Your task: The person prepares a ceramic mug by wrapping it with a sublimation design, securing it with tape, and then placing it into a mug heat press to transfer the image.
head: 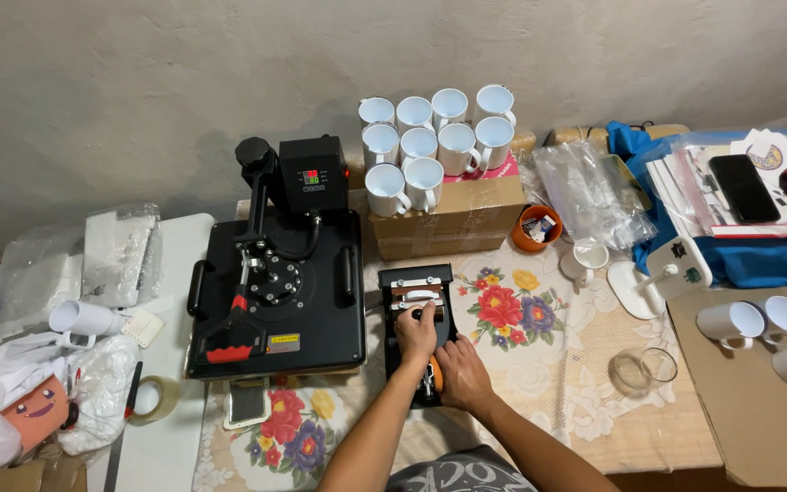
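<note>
Gripping the mug press [418, 319] with both hands: left hand [417, 333] has its fingers [427, 314] curled shut around the silver lever on top, right hand [463, 375] wraps closed over the near end, right by the orange handle [435, 375]. The press runs lengthwise straight away from the fingers, so the left hand sits farther up it and the right is nearer the body. Just left of the fingers is the big black flat press [275, 292], with a yellow warning sticker [282, 343] on its near edge. Beyond the fingers, a brown box [439, 219] with a pink label strip carries white mugs [430, 137]. Well off to the right, more mugs lie on cardboard [740, 401], and clear bags [585, 191] sit on the surface.
</note>
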